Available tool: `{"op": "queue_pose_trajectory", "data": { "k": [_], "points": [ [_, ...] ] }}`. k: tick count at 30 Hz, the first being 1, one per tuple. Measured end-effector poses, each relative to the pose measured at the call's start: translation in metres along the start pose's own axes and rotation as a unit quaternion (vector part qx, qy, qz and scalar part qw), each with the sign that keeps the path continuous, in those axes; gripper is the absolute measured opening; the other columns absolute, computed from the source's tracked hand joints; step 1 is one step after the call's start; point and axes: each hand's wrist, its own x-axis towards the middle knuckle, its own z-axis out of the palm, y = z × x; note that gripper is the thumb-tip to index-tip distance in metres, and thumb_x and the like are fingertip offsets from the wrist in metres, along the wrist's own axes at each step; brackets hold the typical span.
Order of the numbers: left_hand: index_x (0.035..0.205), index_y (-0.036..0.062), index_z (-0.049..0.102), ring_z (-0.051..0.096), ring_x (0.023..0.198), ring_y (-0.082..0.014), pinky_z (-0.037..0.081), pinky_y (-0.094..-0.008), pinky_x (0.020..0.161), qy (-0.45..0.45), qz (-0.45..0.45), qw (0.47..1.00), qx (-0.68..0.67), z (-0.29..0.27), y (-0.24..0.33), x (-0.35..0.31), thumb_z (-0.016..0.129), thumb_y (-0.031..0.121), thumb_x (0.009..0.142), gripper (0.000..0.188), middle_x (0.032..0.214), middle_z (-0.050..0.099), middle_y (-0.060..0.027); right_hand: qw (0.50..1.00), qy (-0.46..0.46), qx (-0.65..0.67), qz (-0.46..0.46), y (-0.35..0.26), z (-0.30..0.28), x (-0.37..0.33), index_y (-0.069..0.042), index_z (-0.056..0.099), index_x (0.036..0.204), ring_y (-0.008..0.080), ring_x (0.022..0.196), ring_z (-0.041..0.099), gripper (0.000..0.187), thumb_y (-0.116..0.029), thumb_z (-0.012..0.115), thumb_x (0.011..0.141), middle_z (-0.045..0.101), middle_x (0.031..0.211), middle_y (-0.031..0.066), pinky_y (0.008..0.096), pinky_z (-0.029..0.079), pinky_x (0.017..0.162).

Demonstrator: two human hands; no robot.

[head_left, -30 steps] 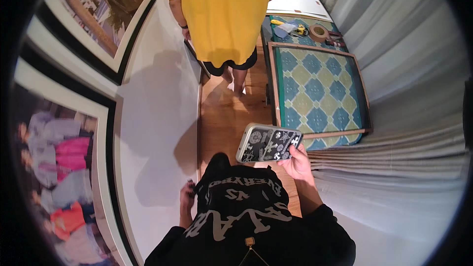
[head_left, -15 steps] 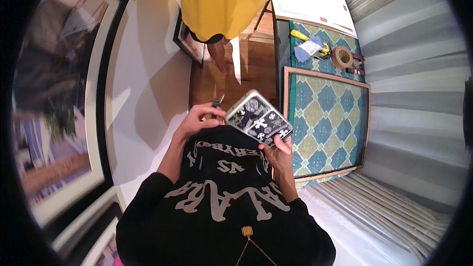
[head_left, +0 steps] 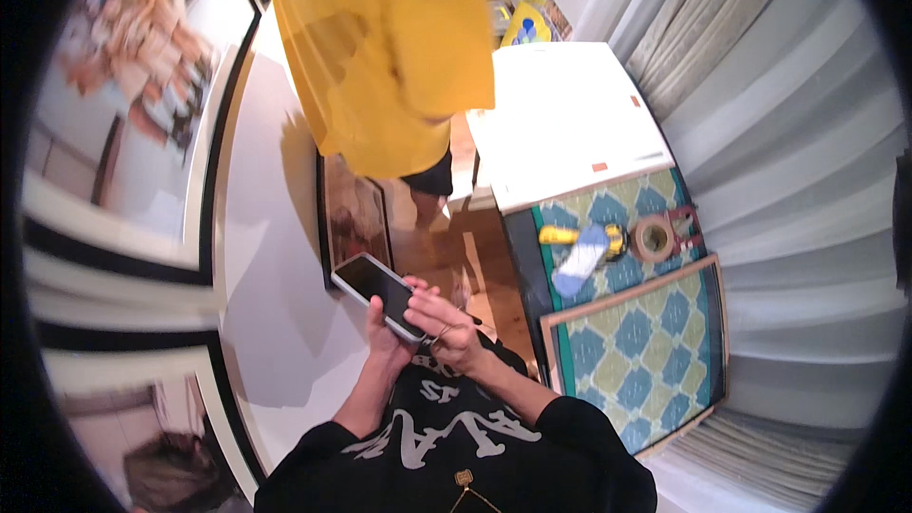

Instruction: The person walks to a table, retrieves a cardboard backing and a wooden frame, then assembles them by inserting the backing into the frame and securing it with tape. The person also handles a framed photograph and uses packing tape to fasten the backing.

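Pleated grey curtain (head_left: 788, 180) hangs well right of your grip, past teal-and-olive lattice-patterned cloth (head_left: 638, 342), a thin wooden frame (head_left: 632, 289) and a brown tape roll (head_left: 638, 239). Your left hand (head_left: 385, 337) grasps a flat, round-cornered phone (head_left: 372, 283); it juts ahead and left of the palm, tilted, glossy dark screen up. Your right hand (head_left: 451, 331) lies over its near right end; cannot tell if clasping. Ahead: a person's loose yellow shirt (head_left: 380, 57), smooth, draped.
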Motion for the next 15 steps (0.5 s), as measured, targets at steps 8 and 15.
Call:
{"op": "queue_pose_trajectory", "data": {
  "k": [8,15],
  "points": [
    [0.102,-0.0028,0.055,0.056,0.101,-0.0316,0.047,-0.0413,0.089,0.025,0.058,0.995,-0.075,-0.006,0.065,0.102,0.058,0.050,0.068,0.063,0.102,0.056,-0.0172,0.978,-0.123,0.105,0.131,0.099,-0.020,0.104,-0.006,0.057,0.121,0.0315,0.125,0.044,0.059,-0.003,0.062,0.063,0.052,0.127,0.0143,0.0412,0.031,0.107],
    [0.104,0.0000,0.055,0.057,0.100,-0.0290,0.047,-0.0393,0.089,-0.031,0.016,0.990,0.135,-0.025,0.121,0.182,0.064,0.033,0.059,0.056,0.103,0.058,-0.0129,0.905,-0.151,0.219,0.332,0.191,0.005,0.172,-0.008,0.037,0.140,0.0225,0.131,0.039,0.074,-0.031,0.073,0.080,0.042,0.140,0.0104,0.0384,0.031,0.107]
  ]
}}
